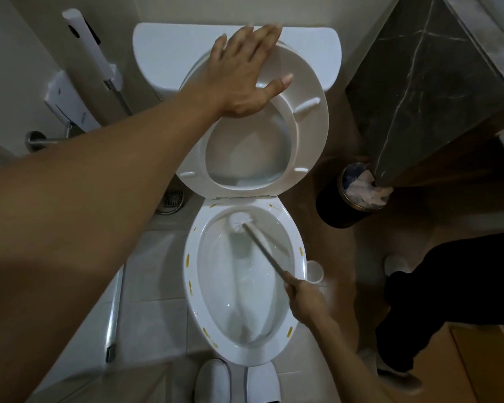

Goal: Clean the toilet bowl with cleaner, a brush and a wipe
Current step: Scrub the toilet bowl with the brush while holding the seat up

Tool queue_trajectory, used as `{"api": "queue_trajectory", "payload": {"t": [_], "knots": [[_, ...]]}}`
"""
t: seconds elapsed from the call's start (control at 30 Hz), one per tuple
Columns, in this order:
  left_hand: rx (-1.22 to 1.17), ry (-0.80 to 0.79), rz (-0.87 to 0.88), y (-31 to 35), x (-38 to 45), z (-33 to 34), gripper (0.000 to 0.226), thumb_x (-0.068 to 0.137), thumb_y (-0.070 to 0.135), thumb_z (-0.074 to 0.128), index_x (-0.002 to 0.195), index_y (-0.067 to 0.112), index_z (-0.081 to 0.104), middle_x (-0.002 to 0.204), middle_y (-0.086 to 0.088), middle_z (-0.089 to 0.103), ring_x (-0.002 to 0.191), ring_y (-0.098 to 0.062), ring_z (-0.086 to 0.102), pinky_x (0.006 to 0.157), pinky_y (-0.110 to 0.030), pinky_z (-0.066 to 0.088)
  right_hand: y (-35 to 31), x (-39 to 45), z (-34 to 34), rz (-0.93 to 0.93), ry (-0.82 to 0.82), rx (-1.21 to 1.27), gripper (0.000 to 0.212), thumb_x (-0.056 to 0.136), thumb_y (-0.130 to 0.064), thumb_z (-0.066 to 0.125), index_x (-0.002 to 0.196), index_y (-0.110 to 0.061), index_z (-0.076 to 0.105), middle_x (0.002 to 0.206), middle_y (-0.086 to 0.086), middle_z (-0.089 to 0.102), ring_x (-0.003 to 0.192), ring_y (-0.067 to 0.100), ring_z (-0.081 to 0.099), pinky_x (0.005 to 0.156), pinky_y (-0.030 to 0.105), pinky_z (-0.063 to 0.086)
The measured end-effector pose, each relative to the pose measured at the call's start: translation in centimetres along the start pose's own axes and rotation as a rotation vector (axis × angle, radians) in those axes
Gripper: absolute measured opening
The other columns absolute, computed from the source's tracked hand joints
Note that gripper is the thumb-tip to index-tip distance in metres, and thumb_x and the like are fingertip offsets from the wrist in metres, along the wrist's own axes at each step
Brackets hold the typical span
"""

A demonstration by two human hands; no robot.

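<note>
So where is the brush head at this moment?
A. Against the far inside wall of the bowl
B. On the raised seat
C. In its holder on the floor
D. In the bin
A: the right hand holds the brush with its head against the bowl's far inner wall.

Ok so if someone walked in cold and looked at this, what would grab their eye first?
Probably the long bare arm crossing from the lower left, its left hand flat on the raised toilet seat at top centre, holding it up. Below that, the open toilet bowl with yellow-orange spots around its rim, and the right hand gripping a white toilet brush whose head presses on the bowl's far inner wall. A dark waste bin stuffed with tissue sits to the right.
</note>
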State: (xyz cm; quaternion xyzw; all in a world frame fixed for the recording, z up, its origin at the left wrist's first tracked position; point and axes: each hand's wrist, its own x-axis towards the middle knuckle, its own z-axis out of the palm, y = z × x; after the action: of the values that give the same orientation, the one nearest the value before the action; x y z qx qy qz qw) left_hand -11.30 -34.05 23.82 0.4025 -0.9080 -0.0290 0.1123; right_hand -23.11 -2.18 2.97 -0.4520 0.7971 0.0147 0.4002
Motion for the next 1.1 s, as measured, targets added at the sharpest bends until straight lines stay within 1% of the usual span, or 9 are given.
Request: {"api": "queue_trajectory", "payload": {"t": [0.1, 0.23, 0.37, 0.47, 0.6, 0.67, 0.8, 1.03, 1.1], "knots": [[0.005, -0.008, -0.002, 0.0, 0.0, 0.0, 0.077, 0.092, 0.064, 0.018, 0.153, 0.02, -0.002, 0.161, -0.001, 0.0, 0.147, -0.024, -0.003, 0.117, -0.05, -0.002, 1.5, -0.7, 0.6, 0.11, 0.05, 0.052, 0.04, 0.102, -0.03, 0.037, 0.14, -0.03, 0.045, 0.114, 0.005, 0.065, 0.093, 0.02, 0.062, 0.076, 0.029, 0.056], [0.011, -0.01, 0.002, 0.0, 0.1, 0.1, 0.078, 0.091, 0.064, 0.017, 0.153, 0.02, -0.002, 0.161, -0.002, 0.0, 0.147, -0.025, -0.002, 0.116, -0.05, -0.001, -0.5, -0.5, 1.2, 0.039, 0.046, 0.067, 0.039, 0.103, -0.026, 0.035, 0.14, -0.026, 0.045, 0.115, 0.009, 0.064, 0.104, 0.026, 0.061, 0.089, 0.036, 0.052], [0.02, -0.001, -0.002, 0.0, 0.1, 0.1, 0.078, 0.092, 0.064, 0.018, 0.153, 0.02, -0.001, 0.16, -0.002, 0.001, 0.147, -0.026, -0.001, 0.116, -0.05, -0.001, -3.1, 0.6, 1.3, -0.072, 0.012, 0.006, 0.039, 0.103, -0.03, 0.034, 0.137, -0.025, 0.05, 0.113, 0.012, 0.066, 0.103, 0.03, 0.062, 0.088, 0.037, 0.05], [0.016, -0.006, -0.001, -0.1, 0.1, 0.1, 0.078, 0.091, 0.064, 0.018, 0.153, 0.02, -0.001, 0.161, -0.002, 0.001, 0.147, -0.026, -0.001, 0.116, -0.05, -0.001, -1.4, 0.6, 0.2, -0.02, 0.014, -0.002, 0.038, 0.102, -0.029, 0.036, 0.137, -0.03, 0.05, 0.117, 0.012, 0.065, 0.107, 0.031, 0.061, 0.09, 0.041, 0.051], [0.022, -0.002, 0.002, -0.1, 0.0, 0.1, 0.078, 0.091, 0.064, 0.018, 0.153, 0.019, -0.001, 0.16, -0.002, 0.002, 0.147, -0.027, 0.0, 0.116, -0.05, 0.0, -0.1, 0.9, -0.8, 0.051, 0.032, -0.014, 0.036, 0.102, -0.03, 0.036, 0.134, -0.025, 0.052, 0.113, 0.011, 0.064, 0.104, 0.03, 0.061, 0.089, 0.044, 0.051], [0.023, 0.005, 0.006, -0.1, 0.0, 0.1, 0.079, 0.091, 0.064, 0.018, 0.153, 0.019, 0.0, 0.16, -0.003, 0.002, 0.147, -0.027, 0.001, 0.116, -0.05, 0.0, -1.2, 1.0, -0.2, 0.002, -0.003, -0.009, 0.037, 0.102, -0.029, 0.036, 0.135, -0.023, 0.052, 0.115, 0.014, 0.064, 0.107, 0.033, 0.06, 0.09, 0.041, 0.05], [0.023, 0.001, 0.003, 0.0, 0.0, 0.0, 0.079, 0.09, 0.064, 0.019, 0.153, 0.019, 0.001, 0.16, -0.003, 0.003, 0.147, -0.026, 0.001, 0.116, -0.05, 0.0, -3.2, 1.0, 0.6, -0.04, -0.078, -0.002, 0.037, 0.101, -0.031, 0.037, 0.133, -0.023, 0.053, 0.109, 0.012, 0.063, 0.097, 0.032, 0.062, 0.084, 0.037, 0.052], [0.025, -0.005, -0.001, 0.1, -0.1, -0.1, 0.079, 0.09, 0.064, 0.018, 0.153, 0.019, 0.0, 0.16, -0.003, 0.003, 0.147, -0.027, 0.0, 0.116, -0.05, 0.0, -0.1, -0.7, -0.8, 0.039, -0.244, -0.154, 0.035, 0.099, -0.033, 0.041, 0.125, -0.019, 0.06, 0.111, 0.011, 0.064, 0.095, 0.026, 0.062, 0.08, 0.034, 0.049], [0.024, -0.005, 0.0, 0.2, -0.2, -0.2, 0.079, 0.091, 0.063, 0.019, 0.153, 0.019, 0.001, 0.16, -0.003, 0.003, 0.147, -0.027, 0.001, 0.116, -0.049, 0.0, 0.2, -1.1, -1.6, 0.055, -0.298, -0.192, 0.033, 0.099, -0.034, 0.04, 0.123, -0.02, 0.06, 0.099, 0.005, 0.064, 0.077, 0.019, 0.06, 0.064, 0.027, 0.048]]}}
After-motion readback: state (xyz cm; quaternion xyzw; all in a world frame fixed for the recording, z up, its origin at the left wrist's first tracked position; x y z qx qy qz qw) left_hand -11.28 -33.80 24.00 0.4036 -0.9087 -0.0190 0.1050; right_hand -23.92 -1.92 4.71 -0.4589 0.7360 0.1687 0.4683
